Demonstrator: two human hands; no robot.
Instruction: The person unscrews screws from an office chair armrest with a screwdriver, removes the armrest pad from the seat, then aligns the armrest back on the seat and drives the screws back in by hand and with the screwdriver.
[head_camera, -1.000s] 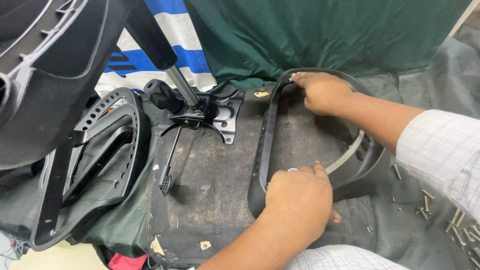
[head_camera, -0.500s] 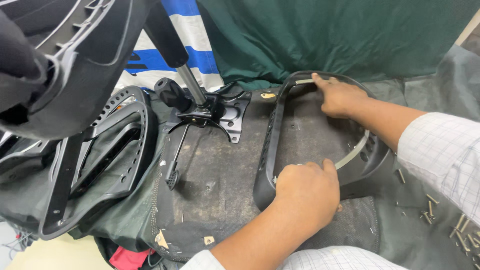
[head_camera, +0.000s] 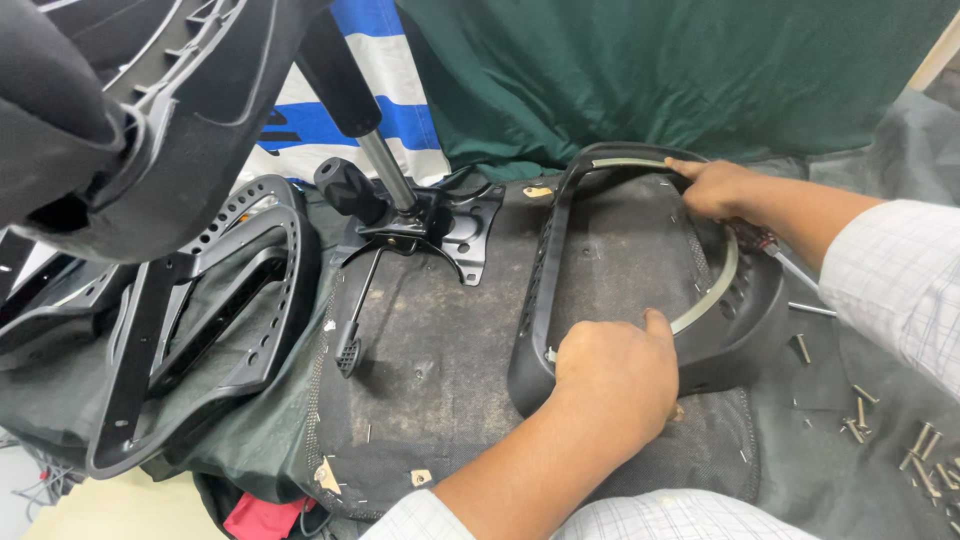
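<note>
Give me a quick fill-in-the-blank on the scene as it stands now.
1. Both hands grip the black plastic ____-shaped frame.
2. The left hand holds its near edge; the right hand holds its ____ edge.
3. Loose metal screws lie to the frame's ____.
4. The backdrop cloth is dark ____.

Missing words: ring; far; right; green.

The chair frame (head_camera: 545, 260) looks like matt black moulded plastic, smooth on its outer wall, with a thin strip of pale bare metal (head_camera: 715, 290) lining its inner curve. It lies on coarse, worn dark felt (head_camera: 440, 370), dusty and rough, with smooth green woven cloth (head_camera: 650, 70) behind. The gas-lift column (head_camera: 385, 170) shines like polished steel, and the loose screws (head_camera: 925, 455) are dull silvery metal.
</note>
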